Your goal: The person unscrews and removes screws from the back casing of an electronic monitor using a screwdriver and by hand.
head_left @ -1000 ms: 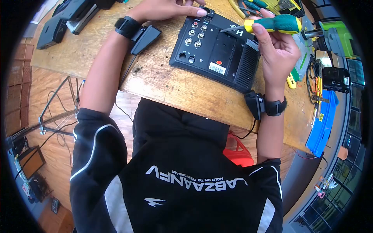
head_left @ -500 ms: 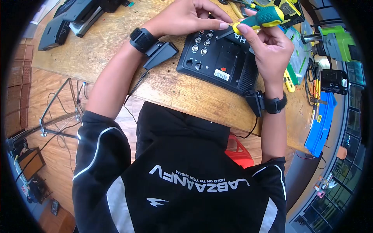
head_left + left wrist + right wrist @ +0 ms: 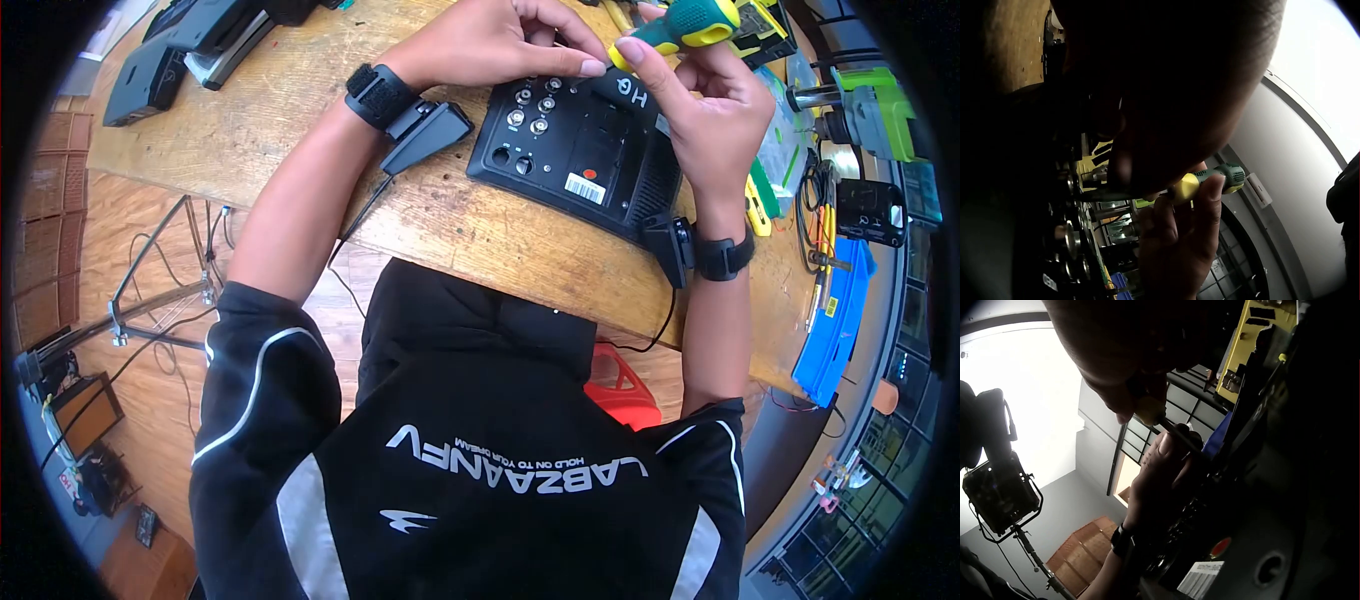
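My right hand (image 3: 725, 120) grips a screwdriver (image 3: 692, 22) by its green and yellow handle, fingers curled round it. The shaft runs down to a black electronic device (image 3: 600, 140) that lies connector side up on the bench. It carries metal BNC sockets, a white barcode label, a red dot and "HQ" in white. My left hand (image 3: 485, 45) reaches in from the left, thumb and finger at the shaft just below the handle. The thumb (image 3: 1164, 445) lies beside the shaft in the right wrist view. The tip is lost in shadow.
The wooden bench (image 3: 430, 215) ends just before the person's lap. A green power drill (image 3: 870, 110) stands at the right, with a blue tray (image 3: 835, 320) below it and tools between. Black equipment (image 3: 145, 80) sits back left. Cables trail from both wrist cameras.
My left hand has left the device's far left corner and moved right to the screwdriver's shaft. The screwdriver has shifted slightly and its handle stands steeper.
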The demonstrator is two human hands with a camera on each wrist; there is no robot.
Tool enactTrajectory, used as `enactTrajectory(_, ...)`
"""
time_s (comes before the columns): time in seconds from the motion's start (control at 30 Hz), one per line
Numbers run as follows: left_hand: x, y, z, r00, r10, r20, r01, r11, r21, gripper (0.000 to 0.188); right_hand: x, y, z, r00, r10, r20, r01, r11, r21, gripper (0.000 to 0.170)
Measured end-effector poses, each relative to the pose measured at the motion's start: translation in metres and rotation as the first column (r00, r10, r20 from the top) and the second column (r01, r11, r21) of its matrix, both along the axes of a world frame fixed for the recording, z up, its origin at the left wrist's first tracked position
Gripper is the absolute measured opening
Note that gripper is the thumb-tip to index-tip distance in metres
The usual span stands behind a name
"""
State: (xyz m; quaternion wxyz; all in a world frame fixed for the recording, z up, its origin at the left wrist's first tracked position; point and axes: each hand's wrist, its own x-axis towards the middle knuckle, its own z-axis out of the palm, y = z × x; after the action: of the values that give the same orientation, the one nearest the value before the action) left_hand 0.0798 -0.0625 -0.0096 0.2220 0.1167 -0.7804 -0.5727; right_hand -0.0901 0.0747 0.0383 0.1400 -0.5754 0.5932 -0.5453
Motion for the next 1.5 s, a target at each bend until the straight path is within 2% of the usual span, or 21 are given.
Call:
enactTrajectory(0.1, -0.001, 0.001, 0.001, 0.997, -0.022, -0.076, 0.023, 1.0, 0.012, 0.019, 0.0, 0.003, 0.003, 0.999, -0.012, -0.037, 0.013, 1.0, 0.007, 0.032)
enactTrajectory(0.27, 0.002, 0.003, 0.007, 1.0, 0.012, 0.011, -0.011, 0.998, -0.061, 0.019, -0.01, -0.004, -0.016, 0.999, 0.046, -0.016, -0.047, 0.993, -0.105, 0.036)
enactTrajectory(0.37, 0.002, 0.001, 0.007, 1.0, 0.0, 0.02, 0.001, 0.999, -0.035, 0.02, -0.007, -0.004, -0.012, 0.998, 0.048, 0.044, -0.044, 0.995, -0.086, 0.033)
enactTrajectory(0.4, 0.002, 0.002, 0.006, 1.0, -0.002, 0.02, 0.003, 0.999, -0.036, 0.02, -0.008, -0.002, -0.006, 0.999, 0.049, 0.002, -0.049, 0.999, -0.006, 0.034)
enactTrajectory(0.47, -0.001, 0.002, 0.004, 0.993, -0.021, -0.12, 0.016, 0.999, -0.043, 0.021, -0.009, -0.004, -0.005, 0.998, 0.051, -0.04, -0.048, 0.996, 0.074, 0.035)
enactTrajectory(0.53, -0.001, 0.001, 0.003, 0.996, -0.031, -0.081, 0.027, 0.999, -0.043, 0.021, -0.012, -0.013, -0.013, 0.942, 0.272, 0.195, -0.27, 0.962, -0.037, 0.042)
enactTrajectory(0.7, -0.002, 0.007, 0.007, 0.998, -0.003, -0.067, 0.004, 1.0, 0.022, 0.018, -0.02, -0.013, -0.023, 0.92, 0.268, 0.286, -0.293, 0.955, 0.048, 0.044)
enactTrajectory(0.8, -0.004, 0.01, 0.005, 0.995, 0.098, -0.002, -0.098, 0.991, -0.088, 0.017, -0.013, -0.011, -0.024, 0.9, 0.257, 0.352, -0.275, 0.961, 0.001, 0.046)
enactTrajectory(0.87, -0.005, 0.007, 0.004, 0.991, 0.131, -0.011, -0.13, 0.969, -0.209, 0.017, 0.001, -0.009, -0.007, 0.895, 0.098, 0.436, -0.175, 0.974, 0.141, 0.045)
enactTrajectory(0.9, -0.007, 0.009, 0.005, 0.992, 0.124, -0.005, -0.122, 0.97, -0.211, 0.017, -0.01, -0.011, -0.021, 0.892, 0.092, 0.442, -0.169, 0.976, 0.139, 0.045)
enactTrajectory(0.97, -0.009, 0.015, 0.007, 0.983, 0.178, 0.045, -0.173, 0.981, -0.084, 0.017, -0.038, -0.019, -0.057, 0.879, 0.282, 0.386, -0.274, 0.959, -0.077, 0.042)
enactTrajectory(1.0, -0.009, 0.014, 0.006, 0.981, 0.192, 0.026, -0.186, 0.971, -0.149, 0.017, -0.032, -0.011, -0.046, 0.836, 0.341, 0.43, -0.347, 0.935, -0.068, 0.038)
enactTrajectory(1.13, -0.009, 0.015, 0.007, 0.987, 0.159, 0.017, -0.155, 0.98, -0.128, 0.017, -0.019, -0.011, -0.04, 0.785, 0.332, 0.522, -0.365, 0.93, -0.044, 0.038)
enactTrajectory(1.2, -0.002, 0.017, 0.015, 0.983, 0.153, 0.103, -0.116, 0.947, -0.298, 0.021, -0.028, -0.014, -0.049, 0.809, 0.337, 0.481, -0.368, 0.929, -0.031, 0.039)
enactTrajectory(1.23, -0.002, 0.014, 0.012, 0.984, 0.146, 0.106, -0.108, 0.946, -0.305, 0.021, -0.032, -0.014, -0.052, 0.829, 0.341, 0.443, -0.378, 0.926, -0.005, 0.04)
enactTrajectory(1.3, -0.004, 0.007, 0.001, 0.996, 0.082, 0.045, -0.076, 0.991, -0.109, 0.025, -0.036, -0.013, -0.052, 0.843, 0.348, 0.41, -0.384, 0.923, 0.006, 0.039)
enactTrajectory(1.37, -0.006, 0.006, -0.003, 0.997, 0.08, 0.019, -0.075, 0.98, -0.182, 0.021, -0.036, -0.014, -0.054, 0.819, 0.396, 0.415, -0.422, 0.906, -0.032, 0.037)
enactTrajectory(1.4, -0.007, 0.009, -0.002, 0.994, 0.104, 0.024, -0.097, 0.973, -0.212, 0.018, -0.024, -0.015, -0.051, 0.745, 0.465, 0.479, -0.434, 0.883, -0.181, 0.036)
enactTrajectory(1.43, -0.009, 0.008, -0.003, 0.991, 0.129, 0.025, -0.119, 0.962, -0.246, 0.016, -0.025, -0.015, -0.048, 0.76, 0.462, 0.457, -0.447, 0.882, -0.148, 0.035)
enactTrajectory(1.47, -0.015, 0.005, -0.013, 0.981, 0.147, -0.126, -0.18, 0.932, -0.314, 0.02, -0.023, -0.014, -0.048, 0.781, 0.421, 0.462, -0.403, 0.904, -0.143, 0.042)
enactTrajectory(1.5, -0.015, 0.006, -0.01, 0.981, 0.162, -0.11, -0.19, 0.92, -0.341, 0.02, -0.022, -0.014, -0.052, 0.799, 0.377, 0.469, -0.355, 0.925, -0.137, 0.05)
